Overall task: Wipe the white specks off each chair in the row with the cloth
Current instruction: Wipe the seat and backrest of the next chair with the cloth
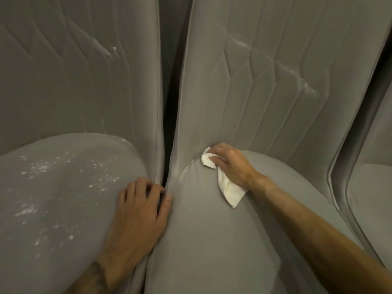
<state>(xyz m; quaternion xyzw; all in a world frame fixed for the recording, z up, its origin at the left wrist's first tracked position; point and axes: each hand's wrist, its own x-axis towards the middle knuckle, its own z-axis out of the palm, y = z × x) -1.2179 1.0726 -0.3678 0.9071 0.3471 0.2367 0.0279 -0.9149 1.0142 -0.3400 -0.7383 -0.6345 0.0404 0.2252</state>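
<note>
Two grey upholstered chairs fill the view. The left chair's seat (63,198) is scattered with white specks (42,166), and a white smear marks its backrest (106,50). The middle chair's seat (212,230) looks plain grey, while its backrest (265,92) carries a diagonal white streak (297,77). My right hand (229,164) grips a white cloth (229,187) and presses it into the crease where that seat meets the backrest. My left hand (140,211) rests on the left seat's right edge, fingers curled loosely at the gap between the chairs.
A dark narrow gap (167,102) runs between the two chairs. A third grey chair (369,187) shows at the right edge, past a piped seam.
</note>
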